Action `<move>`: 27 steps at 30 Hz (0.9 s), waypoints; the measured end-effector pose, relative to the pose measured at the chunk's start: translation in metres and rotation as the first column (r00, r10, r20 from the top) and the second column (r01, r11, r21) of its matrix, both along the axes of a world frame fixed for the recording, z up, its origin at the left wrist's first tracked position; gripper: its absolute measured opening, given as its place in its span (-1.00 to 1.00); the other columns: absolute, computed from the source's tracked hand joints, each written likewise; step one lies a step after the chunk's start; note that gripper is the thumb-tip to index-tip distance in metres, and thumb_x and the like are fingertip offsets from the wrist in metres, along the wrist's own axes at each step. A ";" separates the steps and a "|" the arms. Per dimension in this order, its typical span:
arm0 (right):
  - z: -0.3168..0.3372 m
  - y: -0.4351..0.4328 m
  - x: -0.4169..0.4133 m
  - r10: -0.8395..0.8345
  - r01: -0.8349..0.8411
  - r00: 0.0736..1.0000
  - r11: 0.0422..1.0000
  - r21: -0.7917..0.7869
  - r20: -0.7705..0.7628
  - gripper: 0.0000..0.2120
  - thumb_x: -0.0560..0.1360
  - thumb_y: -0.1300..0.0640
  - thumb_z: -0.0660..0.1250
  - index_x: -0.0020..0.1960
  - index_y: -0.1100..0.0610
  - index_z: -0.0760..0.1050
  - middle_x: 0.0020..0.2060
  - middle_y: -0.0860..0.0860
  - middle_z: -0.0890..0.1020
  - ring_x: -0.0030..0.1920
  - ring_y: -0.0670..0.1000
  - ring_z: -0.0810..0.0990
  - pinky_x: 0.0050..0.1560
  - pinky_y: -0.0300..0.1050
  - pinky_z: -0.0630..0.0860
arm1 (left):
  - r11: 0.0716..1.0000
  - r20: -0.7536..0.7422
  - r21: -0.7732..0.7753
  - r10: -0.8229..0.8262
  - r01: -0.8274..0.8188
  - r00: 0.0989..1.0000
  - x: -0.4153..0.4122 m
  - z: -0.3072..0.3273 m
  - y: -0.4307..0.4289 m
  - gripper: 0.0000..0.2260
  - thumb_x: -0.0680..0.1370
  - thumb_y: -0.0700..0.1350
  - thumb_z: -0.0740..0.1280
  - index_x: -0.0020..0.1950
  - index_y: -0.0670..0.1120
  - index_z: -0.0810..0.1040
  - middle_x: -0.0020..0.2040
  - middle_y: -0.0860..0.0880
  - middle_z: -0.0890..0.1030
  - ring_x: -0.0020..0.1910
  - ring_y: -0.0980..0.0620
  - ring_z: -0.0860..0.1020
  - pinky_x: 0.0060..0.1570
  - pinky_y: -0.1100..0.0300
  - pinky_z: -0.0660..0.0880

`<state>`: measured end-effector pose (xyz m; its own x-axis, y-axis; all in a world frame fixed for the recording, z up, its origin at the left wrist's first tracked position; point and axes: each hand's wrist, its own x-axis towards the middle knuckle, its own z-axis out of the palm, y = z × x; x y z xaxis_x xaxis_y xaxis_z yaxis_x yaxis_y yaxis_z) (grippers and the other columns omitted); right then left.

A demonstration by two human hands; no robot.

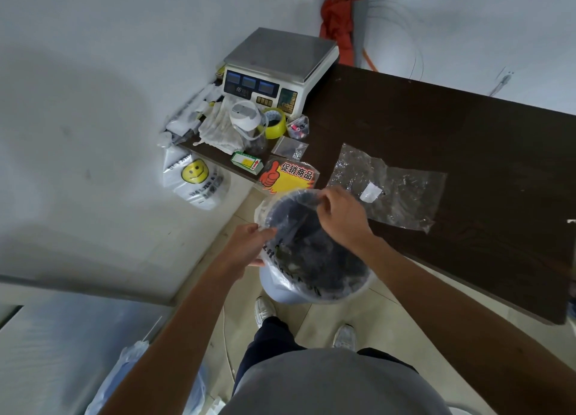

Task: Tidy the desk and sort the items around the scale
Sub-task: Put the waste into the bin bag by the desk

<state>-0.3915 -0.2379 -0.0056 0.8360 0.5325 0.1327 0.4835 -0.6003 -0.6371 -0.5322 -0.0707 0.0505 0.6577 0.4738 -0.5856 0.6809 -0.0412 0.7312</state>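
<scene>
A person's left hand [249, 243] and right hand [339, 215] each pinch the open rim of a plastic bag [311, 252] holding dark pieces, beside the desk [452, 128] edge. A flat clear bag [399, 190] lies just right of the grip; the scale [277, 68] sits well beyond.

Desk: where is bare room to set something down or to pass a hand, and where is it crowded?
The dark desk is bare right of the scale and beyond the flat clear bag, also between that bag and the near edge. Crowded in front of the scale: tape roll, jar, cloth, green box, sale sign.
</scene>
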 end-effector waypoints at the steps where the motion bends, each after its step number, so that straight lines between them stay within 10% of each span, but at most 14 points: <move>1: 0.001 -0.003 0.007 -0.015 0.015 1.000 1.000 -0.008 0.025 -0.79 0.56 0.14 0.28 0.17 0.16 0.52 0.07 0.07 0.55 0.01 0.00 0.52 -0.01 -0.10 0.50 | 1.000 0.000 -0.001 -0.003 0.003 1.000 -0.001 0.000 0.000 -0.72 0.58 -0.01 0.38 0.23 -0.12 0.59 0.13 -0.10 0.66 0.10 -0.10 0.63 -0.12 0.06 0.63; 14: -0.060 -0.074 0.053 -0.103 -0.070 0.965 0.783 -0.619 -0.239 -0.19 0.53 -0.19 0.34 0.56 0.17 0.04 0.53 0.19 0.17 0.54 0.24 0.15 0.48 0.22 0.23 | 1.000 -0.004 -0.020 0.016 -0.016 1.000 -0.011 0.002 0.003 -0.74 0.60 -0.04 0.35 0.22 -0.15 0.60 0.06 -0.10 0.69 0.00 -0.05 0.66 -0.23 0.14 0.60; 27: -0.065 -0.082 0.029 -0.169 0.110 0.981 0.887 -0.448 -0.094 -0.66 0.66 0.08 0.09 0.37 0.17 0.40 0.30 0.15 0.46 0.31 0.16 0.44 0.19 0.11 0.50 | 0.999 0.006 -0.023 0.041 -0.041 0.999 -0.013 -0.001 0.003 -0.79 0.59 -0.05 0.36 0.14 -0.14 0.62 0.03 -0.10 0.70 0.02 -0.08 0.66 -0.12 0.09 0.60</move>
